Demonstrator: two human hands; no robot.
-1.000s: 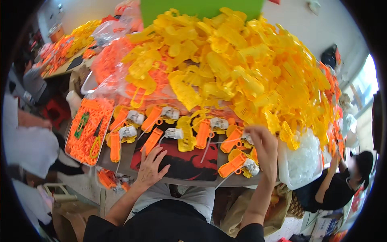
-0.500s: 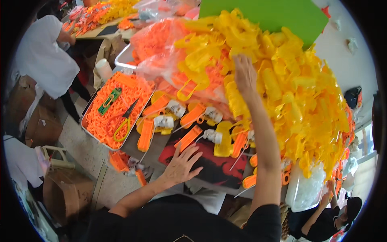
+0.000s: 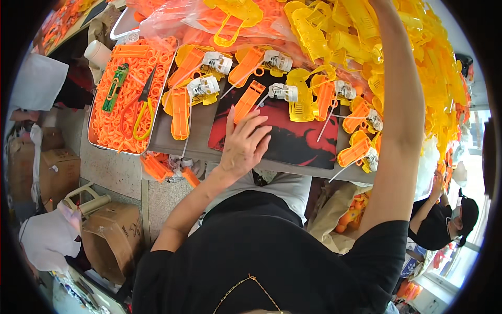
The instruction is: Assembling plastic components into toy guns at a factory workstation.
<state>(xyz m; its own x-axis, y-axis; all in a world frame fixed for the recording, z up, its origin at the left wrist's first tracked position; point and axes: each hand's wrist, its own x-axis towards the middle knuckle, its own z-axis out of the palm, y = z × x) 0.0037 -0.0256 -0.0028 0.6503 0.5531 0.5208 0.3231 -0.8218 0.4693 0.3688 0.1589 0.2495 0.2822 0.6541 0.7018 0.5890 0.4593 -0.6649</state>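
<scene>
Fingers apart, my left hand (image 3: 242,144) is over the near edge of the table, its fingertips at the lower end of an orange plastic piece (image 3: 249,101). I cannot tell whether they touch it. Beside that piece lie a white motor unit with wires (image 3: 284,92) and a yellow plastic shell (image 3: 300,94), on a black and red mat (image 3: 308,139). My right forearm (image 3: 400,104) reaches up across the heap of yellow shells (image 3: 439,94); the hand itself is past the top edge. More sets of orange, white and yellow parts (image 3: 180,112) surround the mat.
At left, a tray (image 3: 90,137) of orange rings holds scissors (image 3: 143,107) and a green tool (image 3: 115,88). A white cup (image 3: 97,53) stands behind it. Cardboard boxes (image 3: 112,235) and a stool (image 3: 86,199) are on the floor. Another person (image 3: 444,222) works at right.
The view has tilted down, so the table sits higher in the picture. My right hand has gone out past the top edge; my left hand remains by the orange piece.
</scene>
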